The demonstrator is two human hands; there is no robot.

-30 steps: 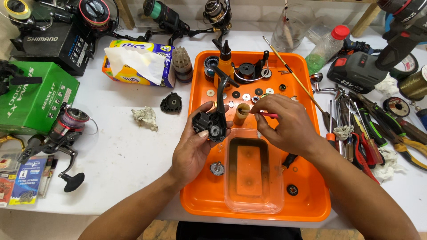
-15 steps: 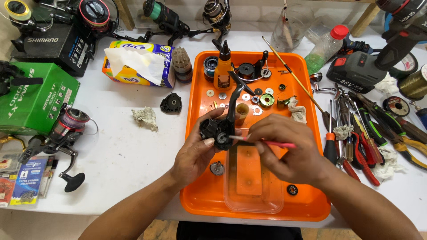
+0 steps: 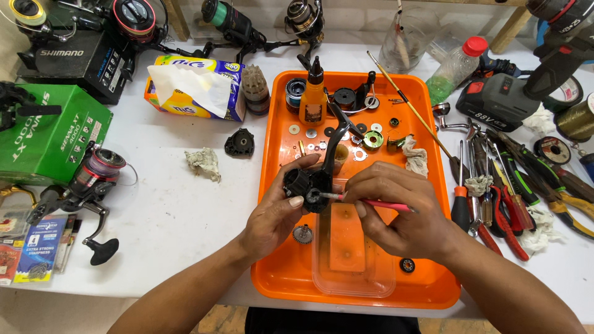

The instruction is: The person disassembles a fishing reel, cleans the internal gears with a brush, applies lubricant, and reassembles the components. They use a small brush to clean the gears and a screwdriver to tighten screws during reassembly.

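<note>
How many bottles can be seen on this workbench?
2. An orange bottle with a black nozzle stands at the back of the orange tray; a clear plastic bottle with a red cap is right of the tray. Others may be hidden.

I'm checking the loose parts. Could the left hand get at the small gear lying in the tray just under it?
Probably not right away: the left hand is clasped around the black reel body. The small gear lies uncovered on the orange tray just beside the thumb, so the way is free once the hand lets go.
</note>
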